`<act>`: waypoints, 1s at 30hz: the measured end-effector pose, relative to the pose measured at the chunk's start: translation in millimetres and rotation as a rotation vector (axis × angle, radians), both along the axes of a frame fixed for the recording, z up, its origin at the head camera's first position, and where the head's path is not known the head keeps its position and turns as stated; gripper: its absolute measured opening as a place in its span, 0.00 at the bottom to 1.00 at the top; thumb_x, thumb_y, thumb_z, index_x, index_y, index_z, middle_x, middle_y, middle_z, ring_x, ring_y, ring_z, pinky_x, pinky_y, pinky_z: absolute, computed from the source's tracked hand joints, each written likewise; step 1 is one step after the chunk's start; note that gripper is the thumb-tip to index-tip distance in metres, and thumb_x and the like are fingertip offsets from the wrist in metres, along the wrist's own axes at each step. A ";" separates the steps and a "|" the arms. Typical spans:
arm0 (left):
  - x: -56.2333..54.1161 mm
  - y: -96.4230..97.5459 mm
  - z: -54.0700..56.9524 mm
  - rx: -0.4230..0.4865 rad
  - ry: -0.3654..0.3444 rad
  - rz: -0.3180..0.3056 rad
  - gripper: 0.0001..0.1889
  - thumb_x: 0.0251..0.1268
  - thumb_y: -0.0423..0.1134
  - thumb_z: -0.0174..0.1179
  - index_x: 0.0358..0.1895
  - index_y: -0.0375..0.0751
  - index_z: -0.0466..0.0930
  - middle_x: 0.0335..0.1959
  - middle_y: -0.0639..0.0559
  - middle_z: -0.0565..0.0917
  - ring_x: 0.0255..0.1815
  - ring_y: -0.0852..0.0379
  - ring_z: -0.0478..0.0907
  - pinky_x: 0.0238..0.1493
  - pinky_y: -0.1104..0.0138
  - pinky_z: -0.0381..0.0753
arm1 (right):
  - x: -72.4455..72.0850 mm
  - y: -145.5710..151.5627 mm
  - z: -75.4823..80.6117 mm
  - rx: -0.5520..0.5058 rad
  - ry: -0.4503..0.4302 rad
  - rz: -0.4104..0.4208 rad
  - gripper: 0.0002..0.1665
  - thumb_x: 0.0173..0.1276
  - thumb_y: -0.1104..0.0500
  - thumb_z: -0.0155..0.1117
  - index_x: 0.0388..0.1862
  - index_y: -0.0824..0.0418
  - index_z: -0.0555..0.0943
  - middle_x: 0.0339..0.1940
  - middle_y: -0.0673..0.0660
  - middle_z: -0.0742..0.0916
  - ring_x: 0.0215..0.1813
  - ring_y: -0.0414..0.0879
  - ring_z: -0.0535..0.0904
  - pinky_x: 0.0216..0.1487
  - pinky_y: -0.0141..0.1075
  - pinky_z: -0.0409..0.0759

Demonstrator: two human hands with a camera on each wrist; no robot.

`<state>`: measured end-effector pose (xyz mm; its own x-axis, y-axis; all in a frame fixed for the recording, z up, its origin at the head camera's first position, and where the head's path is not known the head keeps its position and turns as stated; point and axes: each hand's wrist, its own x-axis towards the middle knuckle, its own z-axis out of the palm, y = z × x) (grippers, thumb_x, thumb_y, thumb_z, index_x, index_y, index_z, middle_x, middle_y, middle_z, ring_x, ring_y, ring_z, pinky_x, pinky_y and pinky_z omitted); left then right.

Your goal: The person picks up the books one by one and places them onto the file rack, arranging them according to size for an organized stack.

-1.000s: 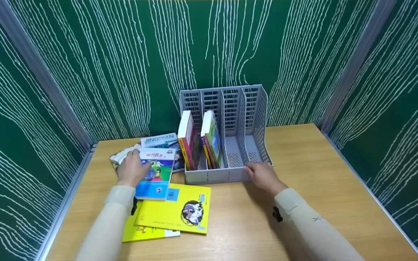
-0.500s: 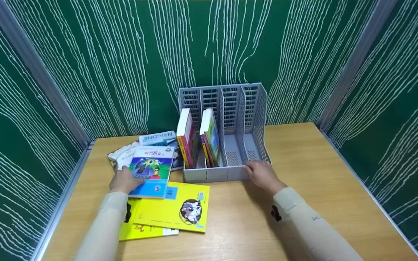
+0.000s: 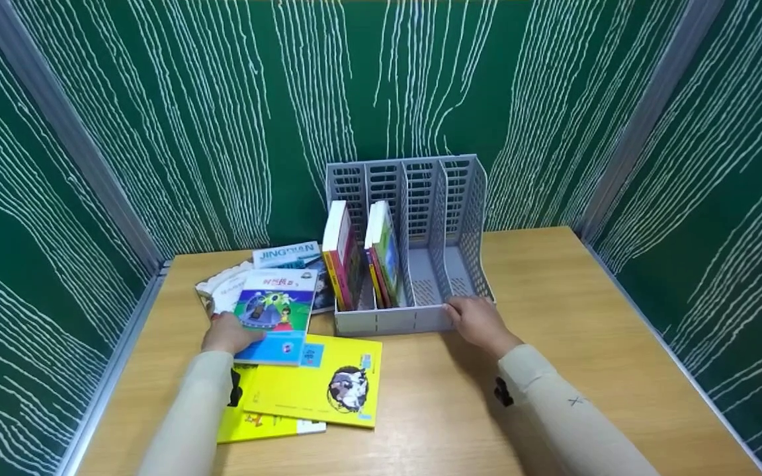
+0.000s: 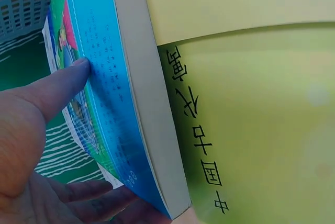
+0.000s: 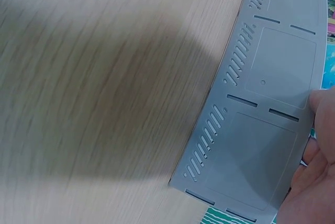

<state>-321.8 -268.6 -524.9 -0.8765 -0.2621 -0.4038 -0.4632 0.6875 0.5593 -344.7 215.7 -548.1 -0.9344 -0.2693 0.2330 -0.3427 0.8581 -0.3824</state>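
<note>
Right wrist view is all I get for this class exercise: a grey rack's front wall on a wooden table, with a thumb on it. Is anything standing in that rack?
Observer: Yes. Books stand in the two left compartments of the rack; the two right compartments hold none.
Operator: And the other of the two hands?
Observer: The left hand grips the near edge of a blue-covered book, with the thumb on its cover and the fingers underneath.
Operator: Is that book lying flat on the table?
Observer: No. Its near end rests on a yellow book to the left of the rack.
</note>
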 end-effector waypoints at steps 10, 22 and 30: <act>1.3 0.4 5.2 0.025 0.023 0.035 0.49 0.71 0.47 0.74 0.85 0.30 0.55 0.78 0.27 0.70 0.71 0.31 0.74 0.81 0.39 0.70 | -0.8 0.5 0.0 0.003 -0.035 -0.013 0.18 0.86 0.56 0.60 0.30 0.58 0.80 0.24 0.53 0.83 0.33 0.53 0.80 0.50 0.58 0.76; -4.6 -14.1 4.1 0.238 -0.034 0.074 0.58 0.72 0.50 0.73 0.88 0.31 0.40 0.85 0.26 0.57 0.83 0.29 0.59 0.89 0.38 0.52 | 1.8 -0.7 -3.7 -0.003 -0.032 -0.011 0.15 0.85 0.56 0.60 0.37 0.60 0.85 0.28 0.55 0.87 0.43 0.60 0.87 0.57 0.64 0.78; -5.2 -8.1 -0.4 0.421 -0.050 0.170 0.59 0.74 0.46 0.71 0.88 0.32 0.33 0.86 0.27 0.53 0.84 0.31 0.56 0.90 0.41 0.50 | 0.1 -0.7 -0.5 0.015 -0.083 -0.034 0.16 0.87 0.56 0.57 0.41 0.61 0.86 0.32 0.56 0.88 0.47 0.61 0.87 0.59 0.62 0.76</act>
